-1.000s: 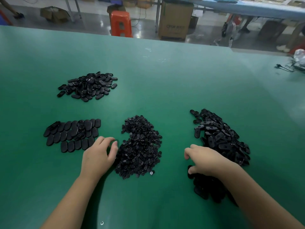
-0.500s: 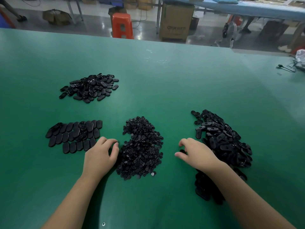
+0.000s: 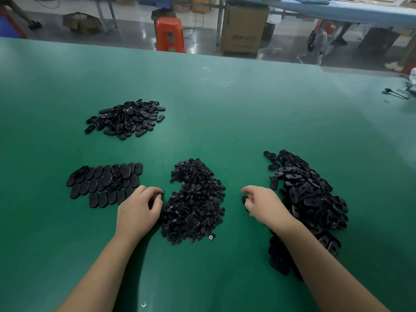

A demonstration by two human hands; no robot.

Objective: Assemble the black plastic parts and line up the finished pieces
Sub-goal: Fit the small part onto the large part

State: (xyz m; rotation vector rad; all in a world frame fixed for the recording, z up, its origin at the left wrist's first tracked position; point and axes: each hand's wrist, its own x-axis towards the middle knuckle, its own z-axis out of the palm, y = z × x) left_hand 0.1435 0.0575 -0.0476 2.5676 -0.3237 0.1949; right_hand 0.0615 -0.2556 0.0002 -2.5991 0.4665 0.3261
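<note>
one oval part [image 3: 245, 199] in right hand [image 3: 263, 204], orientation hidden

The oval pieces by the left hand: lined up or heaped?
Lined up. The oval pieces lie flat in rows beside the left hand, a few overlapping.

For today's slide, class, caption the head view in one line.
Right hand pinches a black oval part; left hand reaches the middle pile beside lined-up pieces.

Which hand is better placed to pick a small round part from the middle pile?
The left hand, probably. Its curled fingertips already sit at the left edge of the middle pile. The right hand lies apart from that pile and seems to hold an oval piece.
</note>
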